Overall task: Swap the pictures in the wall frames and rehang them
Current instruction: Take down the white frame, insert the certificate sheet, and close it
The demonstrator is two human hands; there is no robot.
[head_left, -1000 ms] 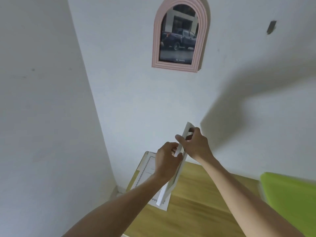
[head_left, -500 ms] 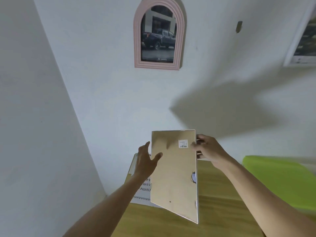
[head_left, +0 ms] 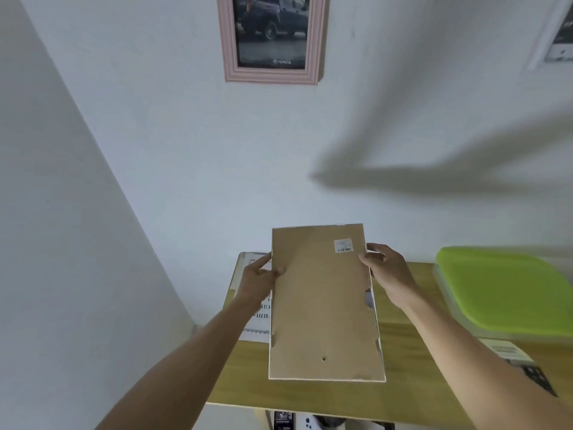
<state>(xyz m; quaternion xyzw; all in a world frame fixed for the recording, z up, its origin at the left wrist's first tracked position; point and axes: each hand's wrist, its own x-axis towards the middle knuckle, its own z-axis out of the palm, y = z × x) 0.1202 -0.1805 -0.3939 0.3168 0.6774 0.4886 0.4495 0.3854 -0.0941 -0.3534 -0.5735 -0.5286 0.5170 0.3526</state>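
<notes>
I hold a white picture frame [head_left: 322, 305] above the table with its brown backing board facing me; a small barcode sticker sits near its top right. My left hand [head_left: 259, 280] grips its left edge and my right hand [head_left: 386, 270] grips its right edge. A pink frame [head_left: 271, 74] with a dark pickup-truck picture hangs on the wall above. Another white frame [head_left: 548, 35] shows partly at the top right of the wall. A printed sheet with a patterned border [head_left: 252, 318] lies on the table, mostly hidden behind the held frame.
The wooden table [head_left: 403, 383] stands against the wall in a corner, with a side wall close on the left. A lime-green lidded box [head_left: 508, 293] sits at its right. A small printed card [head_left: 508, 350] lies near my right forearm.
The frame turned from edge-on to back-facing me and now lies flatter and lower over the table. My left hand went from open beside it to gripping its left edge. The view tilted down.
</notes>
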